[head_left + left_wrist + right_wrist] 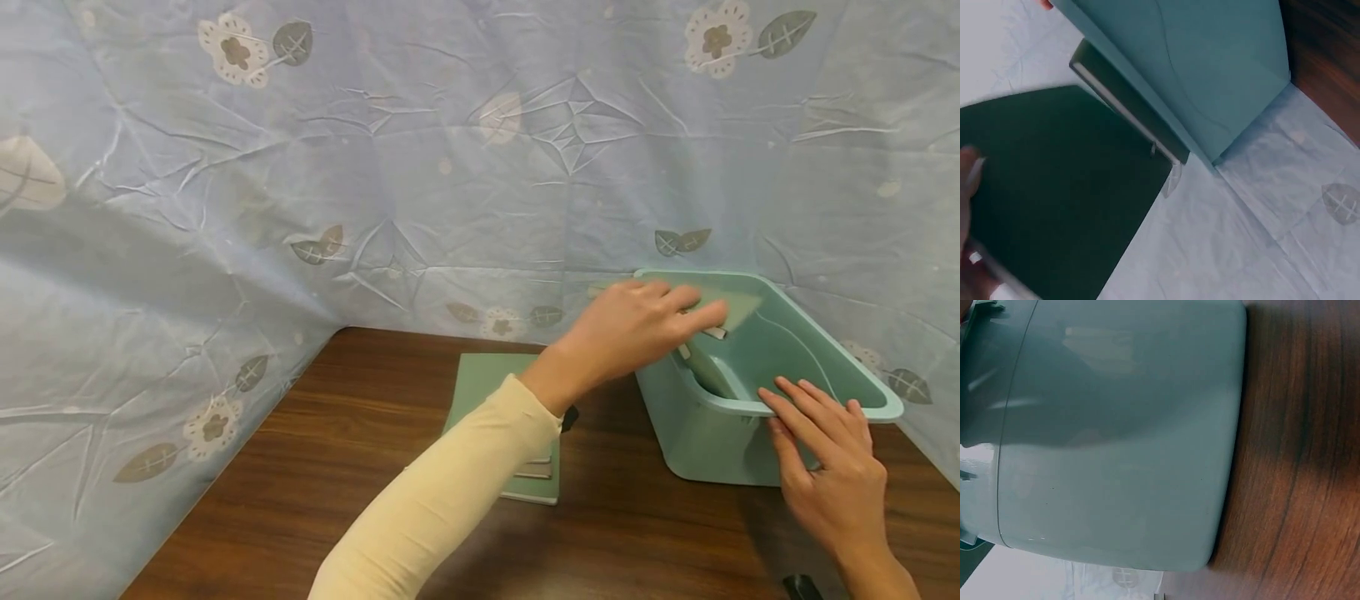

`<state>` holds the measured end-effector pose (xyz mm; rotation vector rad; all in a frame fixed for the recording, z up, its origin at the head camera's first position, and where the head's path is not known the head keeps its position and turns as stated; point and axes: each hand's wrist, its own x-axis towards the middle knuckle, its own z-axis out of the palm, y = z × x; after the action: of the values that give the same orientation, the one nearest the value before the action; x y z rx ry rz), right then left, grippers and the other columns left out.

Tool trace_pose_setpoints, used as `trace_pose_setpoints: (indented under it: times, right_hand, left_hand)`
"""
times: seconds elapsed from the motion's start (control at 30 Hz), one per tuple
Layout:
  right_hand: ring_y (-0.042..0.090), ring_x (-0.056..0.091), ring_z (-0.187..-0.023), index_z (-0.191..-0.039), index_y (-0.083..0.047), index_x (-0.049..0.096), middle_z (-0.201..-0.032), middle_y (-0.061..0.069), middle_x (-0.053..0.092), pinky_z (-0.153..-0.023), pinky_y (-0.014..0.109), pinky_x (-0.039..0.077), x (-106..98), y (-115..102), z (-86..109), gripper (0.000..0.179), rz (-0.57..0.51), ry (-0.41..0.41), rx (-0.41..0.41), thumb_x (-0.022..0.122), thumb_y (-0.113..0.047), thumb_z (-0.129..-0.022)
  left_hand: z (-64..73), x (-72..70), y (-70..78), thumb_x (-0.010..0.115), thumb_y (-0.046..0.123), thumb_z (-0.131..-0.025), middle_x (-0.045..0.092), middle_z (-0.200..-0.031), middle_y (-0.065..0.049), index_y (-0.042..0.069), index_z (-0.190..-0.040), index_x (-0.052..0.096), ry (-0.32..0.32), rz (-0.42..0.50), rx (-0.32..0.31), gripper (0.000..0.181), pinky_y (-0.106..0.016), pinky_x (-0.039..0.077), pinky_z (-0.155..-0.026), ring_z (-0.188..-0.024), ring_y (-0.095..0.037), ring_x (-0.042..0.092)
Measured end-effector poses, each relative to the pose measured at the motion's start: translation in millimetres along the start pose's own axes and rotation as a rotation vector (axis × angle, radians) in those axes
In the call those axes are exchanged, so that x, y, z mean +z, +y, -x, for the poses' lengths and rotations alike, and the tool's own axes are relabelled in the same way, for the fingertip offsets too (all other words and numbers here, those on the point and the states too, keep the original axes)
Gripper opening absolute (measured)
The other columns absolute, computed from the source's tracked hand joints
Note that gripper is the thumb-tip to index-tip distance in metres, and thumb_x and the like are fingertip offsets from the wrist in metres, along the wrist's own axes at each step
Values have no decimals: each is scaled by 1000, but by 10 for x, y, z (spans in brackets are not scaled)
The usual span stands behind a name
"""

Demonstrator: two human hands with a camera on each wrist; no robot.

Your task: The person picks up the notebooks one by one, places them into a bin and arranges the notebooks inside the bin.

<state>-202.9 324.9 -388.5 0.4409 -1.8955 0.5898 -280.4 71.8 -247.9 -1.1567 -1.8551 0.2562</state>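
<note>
My head view shows the left hand (pixel 633 325) pinching a green book (pixel 1066 175) over the left side of the bin (pixel 720 450); motion blurs it. The right hand (pixel 832 467) rests on the near rim, fingers extended. A second book (pixel 708 371) stands tilted inside, by the left wall. The book stack (pixel 487 383) lies on the table (pixel 360 433), partly hidden by the left sleeve (pixel 442 492). My left wrist view adds the held book's broad cover; my right wrist view, the bin's outer wall close up.
</note>
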Motion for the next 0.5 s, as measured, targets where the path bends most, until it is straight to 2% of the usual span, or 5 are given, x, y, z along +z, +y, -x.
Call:
trace_pose_setpoints:
  times: [0.13,0.2,0.27,0.4,0.5]
  right_hand:
    - [18,54,-133,-118,-11,74,-129,11,67,-119,53,25,2,2,-7,31,-8,6,-1,63,-31,-97]
    - [17,53,-133,-118,-11,74,-129,11,67,-119,52,25,0,2,-9,31,-9,5,2,63,-30,-97]
    - [17,53,-133,-117,-11,74,-129,11,67,-119,51,25,0,0,-8,30,-10,6,4,63,-30,-97]
    - [18,53,-133,-117,-11,74,-129,10,67,-119,51,25,1,-5,-4,30,-10,9,4,63,-30,-97]
    - [18,54,-133,-117,-11,74,-128,10,67,-119,51,25,2,-6,-4,31,-11,15,1,63,-31,-97]
  left_hand:
    - [21,-6,-46,41,25,-106,64,-119,15,35,-127,53,-189,51,27,25,-24,52,-84,-106,-9,65]
    - [31,-6,-67,43,25,-106,62,-123,17,37,-128,52,-257,75,27,27,-25,51,-87,-110,-9,63]
    - [39,-2,-86,44,25,-105,62,-125,18,38,-128,52,-297,101,18,28,-26,51,-89,-113,-9,62]
    - [65,20,-135,45,22,-105,61,-129,20,41,-130,55,-347,127,5,33,-32,47,-102,-121,-9,59]
    - [89,37,-175,47,16,-104,61,-131,20,43,-131,57,-372,140,1,39,-39,39,-113,-128,-9,54]
